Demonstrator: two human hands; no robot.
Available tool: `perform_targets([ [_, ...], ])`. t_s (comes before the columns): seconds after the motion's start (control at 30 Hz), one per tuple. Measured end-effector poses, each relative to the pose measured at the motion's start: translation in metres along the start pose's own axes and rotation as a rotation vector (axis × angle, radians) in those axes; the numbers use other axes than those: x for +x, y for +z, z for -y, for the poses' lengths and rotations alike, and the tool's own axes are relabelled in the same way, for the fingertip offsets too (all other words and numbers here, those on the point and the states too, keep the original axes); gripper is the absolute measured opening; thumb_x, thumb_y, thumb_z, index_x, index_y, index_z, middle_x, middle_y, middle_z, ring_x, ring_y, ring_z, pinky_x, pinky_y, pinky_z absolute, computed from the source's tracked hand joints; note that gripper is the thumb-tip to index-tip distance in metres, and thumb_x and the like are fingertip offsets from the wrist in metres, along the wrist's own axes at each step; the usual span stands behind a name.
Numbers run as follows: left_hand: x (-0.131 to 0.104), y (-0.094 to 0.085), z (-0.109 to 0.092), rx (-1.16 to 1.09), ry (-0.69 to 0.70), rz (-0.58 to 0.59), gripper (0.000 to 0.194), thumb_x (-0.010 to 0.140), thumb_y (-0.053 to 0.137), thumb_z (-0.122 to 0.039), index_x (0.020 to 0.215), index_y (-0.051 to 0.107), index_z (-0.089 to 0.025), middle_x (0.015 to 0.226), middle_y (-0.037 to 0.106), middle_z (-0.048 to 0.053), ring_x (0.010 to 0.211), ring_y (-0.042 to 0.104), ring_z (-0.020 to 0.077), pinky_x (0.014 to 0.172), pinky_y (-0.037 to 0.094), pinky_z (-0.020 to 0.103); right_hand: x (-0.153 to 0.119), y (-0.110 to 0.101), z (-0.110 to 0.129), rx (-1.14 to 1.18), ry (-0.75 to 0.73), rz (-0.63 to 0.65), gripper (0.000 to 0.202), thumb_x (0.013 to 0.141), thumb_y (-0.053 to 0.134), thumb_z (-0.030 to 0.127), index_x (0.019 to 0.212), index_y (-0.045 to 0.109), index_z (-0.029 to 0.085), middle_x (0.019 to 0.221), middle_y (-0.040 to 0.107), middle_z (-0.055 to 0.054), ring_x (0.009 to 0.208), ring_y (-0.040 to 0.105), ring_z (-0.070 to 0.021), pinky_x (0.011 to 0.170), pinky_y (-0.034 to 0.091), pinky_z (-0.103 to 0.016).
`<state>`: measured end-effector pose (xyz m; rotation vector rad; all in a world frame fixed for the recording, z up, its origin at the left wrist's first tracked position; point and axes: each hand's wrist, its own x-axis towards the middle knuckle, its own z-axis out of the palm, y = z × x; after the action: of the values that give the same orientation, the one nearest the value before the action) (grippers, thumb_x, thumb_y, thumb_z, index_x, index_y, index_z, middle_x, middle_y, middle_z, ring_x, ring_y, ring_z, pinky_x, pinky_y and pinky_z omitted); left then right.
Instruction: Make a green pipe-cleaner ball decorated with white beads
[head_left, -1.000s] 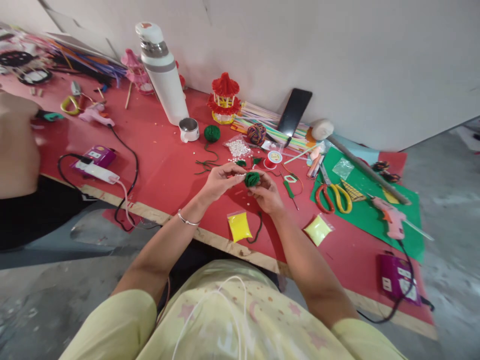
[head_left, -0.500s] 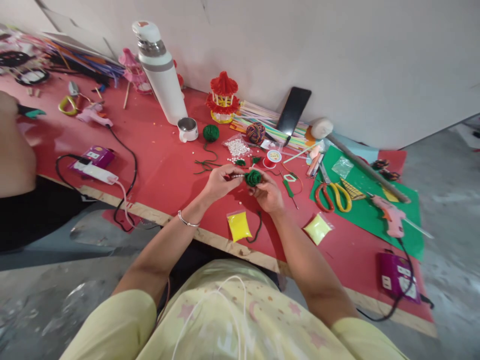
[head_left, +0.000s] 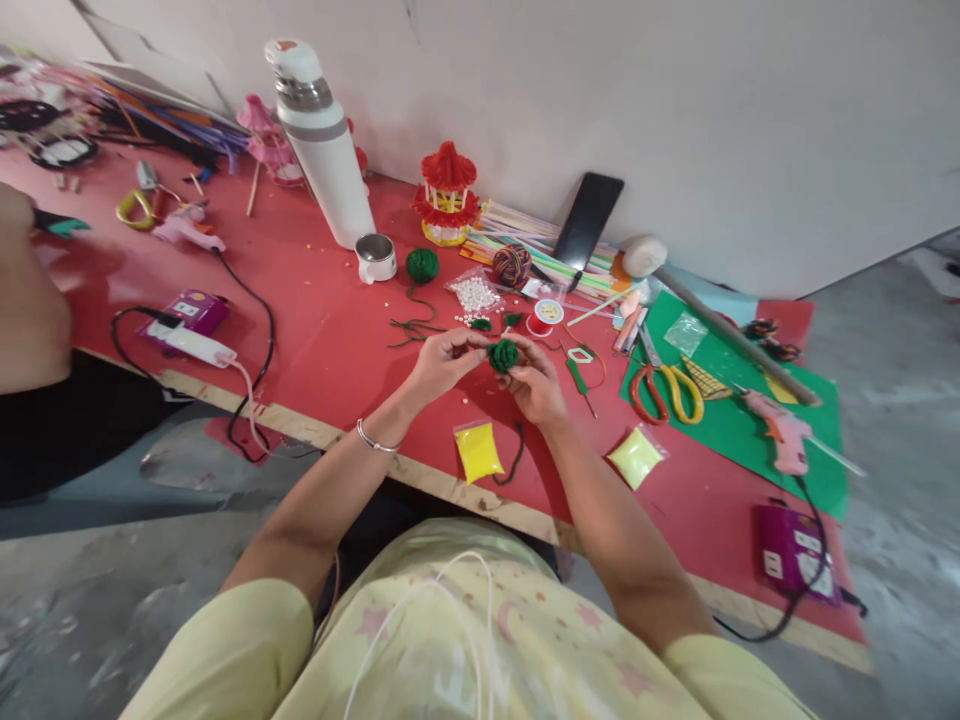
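A small rolled piece of green crocheted yarn (head_left: 503, 355) is held above the red tabletop. My right hand (head_left: 538, 388) grips it from the right, with thumb and fingers around its edge. From the left, my left hand (head_left: 444, 364) reaches its pinched fingertips to the piece's side; what they pinch is hidden. Just beyond my hands are loose pearl beads, a bag of white pearl beads (head_left: 474, 293) and a spool of red thread (head_left: 545, 317). A green-handled crochet hook (head_left: 577, 376) lies to the right. Nearer me is a yellow packet (head_left: 478, 452) beside a short green yarn end.
A white thermos (head_left: 322, 150), a steel cup (head_left: 376, 258), a green yarn ball (head_left: 422, 265) and a red pavilion model (head_left: 447, 195) stand behind. Scissors (head_left: 666, 385) and a pink glue gun (head_left: 780, 430) lie at right. Another person's arm (head_left: 34, 290) is at far left.
A row of shiny beads showed at my left fingertips before and is now out of sight. My left fingers have come against the green piece, which has turned slightly.
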<state>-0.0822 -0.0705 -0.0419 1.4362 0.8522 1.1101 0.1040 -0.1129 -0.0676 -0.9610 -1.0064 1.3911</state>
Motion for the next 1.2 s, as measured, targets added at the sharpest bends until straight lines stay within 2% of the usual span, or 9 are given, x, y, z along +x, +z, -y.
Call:
perform_targets([
  [0.17,0.0,-0.002,-0.002,-0.076,-0.073,0.029,0.02,0.076,0.077,-0.033,0.088,0.078,-0.016,0.07,0.069,0.002,0.059,0.055,0.0112,0.057,0.041,0.024,0.0,0.001,-0.003,-0.105,-0.117,-0.017,0.051,0.072,0.076,0.036,0.122,0.066,0.028,0.106,0.071,-0.005,0.086,0.066,-0.0209,0.062,0.055,-0.031],
  [0.3,0.0,-0.004,0.001,0.024,-0.059,0.008,0.014,0.074,0.075,-0.026,0.083,0.078,-0.016,0.067,0.066,0.001,0.055,0.051,0.0097,0.055,0.037,0.024,-0.003,0.003,-0.003,-0.279,-0.255,-0.008,0.043,0.079,0.076,0.037,0.12,0.068,0.028,0.112,0.071,-0.006,0.097,0.067,-0.0227,0.078,0.057,-0.035],
  [0.37,0.0,-0.004,0.001,0.079,-0.027,-0.008,0.012,0.076,0.072,-0.026,0.081,0.078,-0.017,0.067,0.065,0.001,0.057,0.051,0.0103,0.056,0.038,0.024,-0.006,0.005,-0.002,-0.364,-0.327,-0.018,0.039,0.081,0.074,0.033,0.12,0.069,0.029,0.118,0.071,-0.006,0.102,0.068,-0.023,0.084,0.057,-0.037],
  [0.57,0.001,-0.001,-0.002,0.07,0.05,-0.083,0.013,0.075,0.073,-0.029,0.068,0.075,-0.018,0.08,0.069,0.005,0.073,0.06,0.0148,0.066,0.045,0.027,-0.011,0.008,0.0,-0.659,-0.492,-0.079,0.043,0.079,0.067,0.02,0.121,0.07,0.03,0.12,0.071,-0.007,0.098,0.068,-0.0251,0.081,0.059,-0.04],
  [0.7,0.002,-0.003,-0.002,0.085,0.069,-0.039,0.012,0.078,0.073,-0.028,0.076,0.078,-0.018,0.084,0.07,0.006,0.075,0.061,0.0148,0.068,0.045,0.027,-0.012,0.006,0.001,-0.727,-0.548,-0.067,0.048,0.077,0.067,0.016,0.122,0.07,0.031,0.118,0.071,-0.007,0.101,0.068,-0.0277,0.089,0.059,-0.047],
  [0.83,0.001,-0.006,-0.002,0.165,0.152,-0.025,0.012,0.08,0.074,-0.026,0.086,0.081,-0.02,0.094,0.073,0.007,0.08,0.062,0.0154,0.07,0.046,0.027,-0.011,0.004,0.001,-0.768,-0.618,-0.073,0.049,0.078,0.064,0.012,0.123,0.069,0.031,0.117,0.071,-0.008,0.095,0.068,-0.0251,0.081,0.061,-0.042],
  [1.0,0.0,-0.004,-0.001,0.204,0.241,-0.087,0.009,0.083,0.075,-0.027,0.085,0.081,-0.021,0.084,0.068,0.004,0.072,0.059,0.0125,0.064,0.043,0.026,-0.009,0.004,-0.001,-0.833,-0.749,-0.086,0.045,0.083,0.063,0.01,0.123,0.068,0.029,0.116,0.07,-0.008,0.099,0.068,-0.0227,0.074,0.062,-0.037],
  [1.1,-0.001,-0.001,0.0,0.136,0.229,-0.082,0.01,0.084,0.076,-0.028,0.086,0.081,-0.02,0.083,0.069,0.004,0.074,0.061,0.0129,0.066,0.045,0.025,-0.008,0.003,-0.003,-0.856,-0.801,-0.103,0.043,0.085,0.063,0.009,0.123,0.067,0.028,0.116,0.07,-0.008,0.102,0.068,-0.0227,0.074,0.062,-0.036],
  [1.2,-0.001,0.001,0.002,0.001,0.149,-0.102,0.017,0.082,0.079,-0.033,0.092,0.079,-0.019,0.082,0.071,0.004,0.071,0.062,0.0121,0.065,0.047,0.024,-0.007,0.004,-0.003,-0.847,-0.824,-0.14,0.04,0.088,0.063,0.01,0.123,0.064,0.028,0.116,0.07,-0.008,0.102,0.069,-0.0223,0.071,0.062,-0.034],
])
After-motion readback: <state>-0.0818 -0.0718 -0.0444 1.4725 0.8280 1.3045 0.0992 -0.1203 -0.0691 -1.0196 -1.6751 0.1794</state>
